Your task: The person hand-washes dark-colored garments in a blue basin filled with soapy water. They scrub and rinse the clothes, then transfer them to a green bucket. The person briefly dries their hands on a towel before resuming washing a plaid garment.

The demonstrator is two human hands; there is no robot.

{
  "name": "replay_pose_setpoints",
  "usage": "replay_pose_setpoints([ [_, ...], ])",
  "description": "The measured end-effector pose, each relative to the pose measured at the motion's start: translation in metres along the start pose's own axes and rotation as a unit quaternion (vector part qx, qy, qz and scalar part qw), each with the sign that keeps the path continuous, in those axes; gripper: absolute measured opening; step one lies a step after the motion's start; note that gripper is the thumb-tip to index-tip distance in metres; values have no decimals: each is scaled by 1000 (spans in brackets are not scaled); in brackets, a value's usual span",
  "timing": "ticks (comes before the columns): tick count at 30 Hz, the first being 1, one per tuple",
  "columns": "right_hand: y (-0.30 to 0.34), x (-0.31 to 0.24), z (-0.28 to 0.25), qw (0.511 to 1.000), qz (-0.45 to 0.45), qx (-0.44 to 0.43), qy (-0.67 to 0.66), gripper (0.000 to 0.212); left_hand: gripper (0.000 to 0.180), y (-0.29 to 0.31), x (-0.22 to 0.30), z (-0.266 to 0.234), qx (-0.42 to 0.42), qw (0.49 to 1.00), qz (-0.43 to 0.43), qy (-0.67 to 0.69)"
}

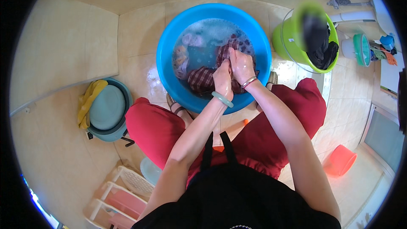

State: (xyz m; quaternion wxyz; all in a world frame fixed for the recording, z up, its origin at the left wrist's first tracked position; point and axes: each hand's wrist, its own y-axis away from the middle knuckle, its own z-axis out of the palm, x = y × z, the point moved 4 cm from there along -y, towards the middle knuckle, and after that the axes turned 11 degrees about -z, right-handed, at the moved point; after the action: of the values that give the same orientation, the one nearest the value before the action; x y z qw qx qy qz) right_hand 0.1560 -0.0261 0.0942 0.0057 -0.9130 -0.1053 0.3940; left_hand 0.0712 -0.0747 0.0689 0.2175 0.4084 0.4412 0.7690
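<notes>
A round blue tub [163, 80] of sudsy water stands on the floor between my knees. In it lies a wet dark red checked cloth [201, 79], partly under water. My left hand [223, 78], below a pale green bangle, is closed on the cloth near the tub's near right side. Pressed against it, my right hand [242, 67] is closed too, with cloth showing around both hands. The part between my fingers is hidden. A pale pink cloth [193, 40] and a yellowish-white cloth [181, 59] float toward the tub's far left.
A lime green bucket [280, 42] holding dark cloth [324, 53] stands at the far right. To the left is a grey-green basin [108, 107] with a yellow cloth [91, 101] over its rim. An orange-pink bucket [342, 161] sits at the right, a white rack [106, 203] at lower left.
</notes>
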Motion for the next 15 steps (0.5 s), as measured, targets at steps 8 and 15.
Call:
replay_pose_setpoints([
  [8,37,-95,7,984,-173,26,-37,25,23,-39,5,-36,-216,965,-47,139],
  [15,5,5,8,995,-61,41,72,32,20,-10,-9,-9,-36,996,-65,59],
])
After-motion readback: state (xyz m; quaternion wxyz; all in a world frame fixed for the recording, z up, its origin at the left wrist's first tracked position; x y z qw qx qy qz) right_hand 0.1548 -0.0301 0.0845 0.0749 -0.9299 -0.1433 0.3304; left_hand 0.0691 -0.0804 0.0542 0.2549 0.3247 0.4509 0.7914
